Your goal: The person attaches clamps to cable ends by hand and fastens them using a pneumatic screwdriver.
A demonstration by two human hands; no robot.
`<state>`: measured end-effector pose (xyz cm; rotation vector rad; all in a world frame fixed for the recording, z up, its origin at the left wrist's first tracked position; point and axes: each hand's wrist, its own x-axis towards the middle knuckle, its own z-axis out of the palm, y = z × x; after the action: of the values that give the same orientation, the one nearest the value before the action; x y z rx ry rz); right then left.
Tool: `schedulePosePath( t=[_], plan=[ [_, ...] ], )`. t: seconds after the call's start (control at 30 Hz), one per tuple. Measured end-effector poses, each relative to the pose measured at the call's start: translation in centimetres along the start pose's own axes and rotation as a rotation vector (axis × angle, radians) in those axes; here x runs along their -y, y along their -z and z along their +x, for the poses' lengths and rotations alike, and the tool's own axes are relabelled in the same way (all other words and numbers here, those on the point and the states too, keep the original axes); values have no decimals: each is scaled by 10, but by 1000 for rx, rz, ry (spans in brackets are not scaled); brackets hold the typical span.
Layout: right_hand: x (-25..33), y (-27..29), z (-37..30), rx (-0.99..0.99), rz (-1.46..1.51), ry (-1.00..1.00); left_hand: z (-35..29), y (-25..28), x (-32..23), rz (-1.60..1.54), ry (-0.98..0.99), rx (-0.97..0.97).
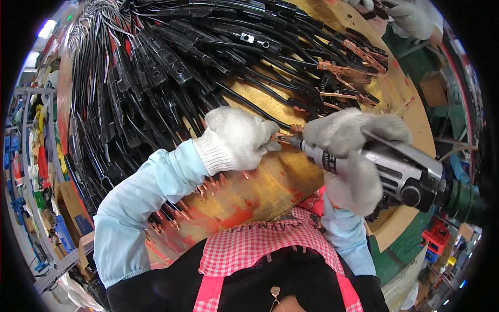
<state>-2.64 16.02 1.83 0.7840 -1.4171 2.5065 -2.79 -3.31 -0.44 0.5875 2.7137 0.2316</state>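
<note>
My left hand (236,138), in a white knit glove, is closed with its fingertips pinching a small copper fitting (281,137) over the middle of the table. My right hand (353,156), also gloved and slightly blurred, wraps round the body of a grey and black power driver (400,174). The driver's black nose (297,142) points left and meets the copper fitting; the exact contact is too small to make out. Just behind both hands lies a black cable (254,107) leading toward another copper piece (296,128).
Bundled black cables and black plastic handles (161,60) cover the left and far table. Copper clamps (364,56) lie at the far right, bare copper ends (208,187) near my left forearm. Another person's gloved hand (413,21) shows at upper right. A cardboard box (434,88) stands beyond.
</note>
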Motion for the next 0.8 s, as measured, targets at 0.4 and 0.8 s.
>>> schedulePosePath(
  t=[0.4,0.8],
  plan=[
    [-6,-3,-2,28,39,-47,2,-3,-4,2,9,-42],
    [2,-6,2,-16,-49,-105,3,-6,-5,30,-13,-118]
  ],
)
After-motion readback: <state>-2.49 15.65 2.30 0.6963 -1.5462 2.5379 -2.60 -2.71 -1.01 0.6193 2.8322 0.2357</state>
